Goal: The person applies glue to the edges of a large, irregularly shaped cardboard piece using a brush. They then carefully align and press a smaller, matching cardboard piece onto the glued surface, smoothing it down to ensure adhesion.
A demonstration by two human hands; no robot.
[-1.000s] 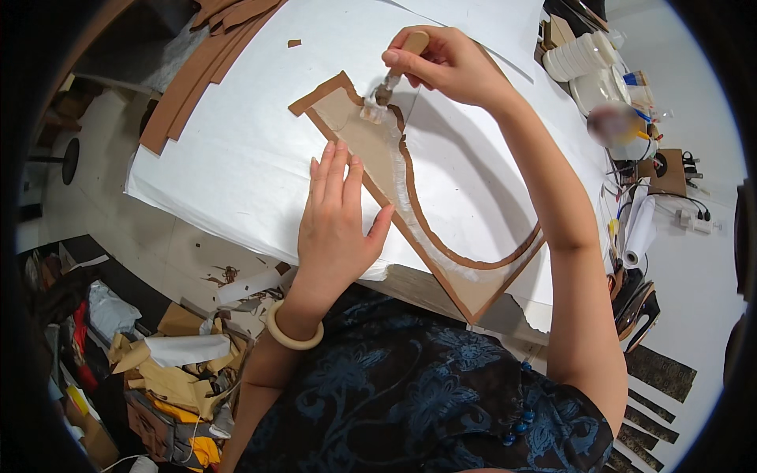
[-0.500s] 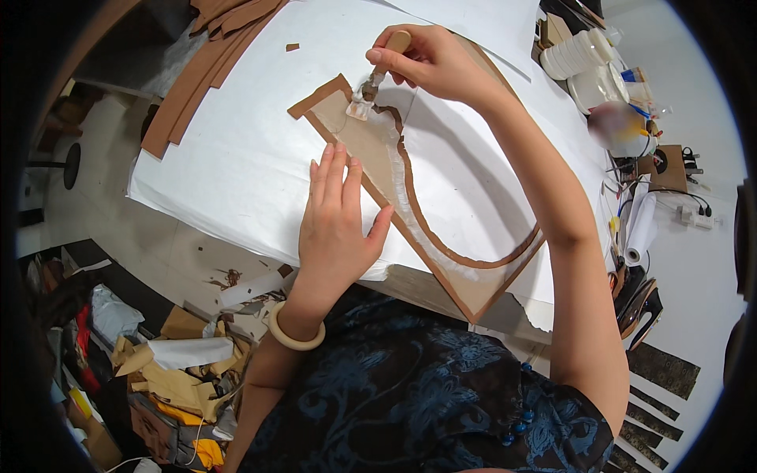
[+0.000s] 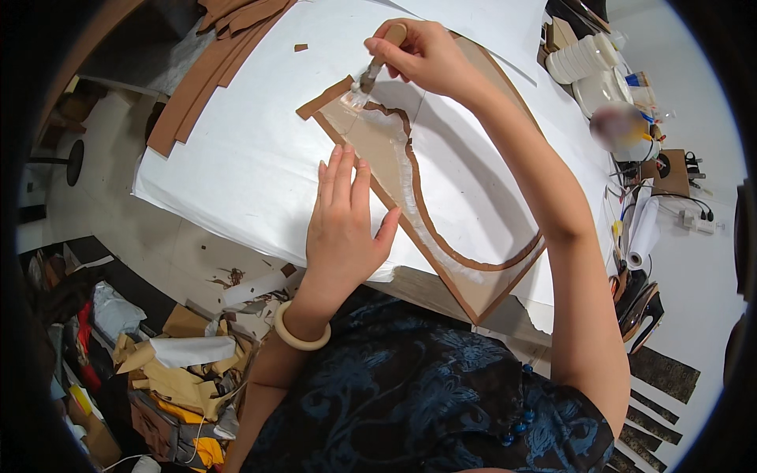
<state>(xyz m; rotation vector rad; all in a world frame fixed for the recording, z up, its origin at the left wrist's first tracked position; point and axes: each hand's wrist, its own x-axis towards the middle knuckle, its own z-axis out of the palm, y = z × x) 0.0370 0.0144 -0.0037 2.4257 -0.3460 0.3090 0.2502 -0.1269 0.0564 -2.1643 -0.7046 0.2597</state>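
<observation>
My right hand [image 3: 418, 57] grips the wooden handle of a flat brush [image 3: 364, 85]. Its whitish bristles touch the far left end of a curved brown-edged piece [image 3: 377, 158], which looks like leather or fabric with a beige inner face. A glossy white streak of what looks like glue or paste runs beside the piece's inner curve. My left hand [image 3: 344, 213] lies flat, fingers stretched, with the fingertips on the piece's left edge. The piece's pointed near corner reaches past the table edge.
White paper [image 3: 229, 150] covers the table. Brown strips [image 3: 193, 98] are stacked at the far left, near a small brown scrap [image 3: 300, 48]. White tubs [image 3: 583, 59], a paper roll [image 3: 644, 229] and cables stand along the right. Scraps and bags [image 3: 173, 370] heap on the floor at left.
The brush has moved slightly left along the piece's far end, and the white coating there has spread. My left hand stays flat in nearly the same place.
</observation>
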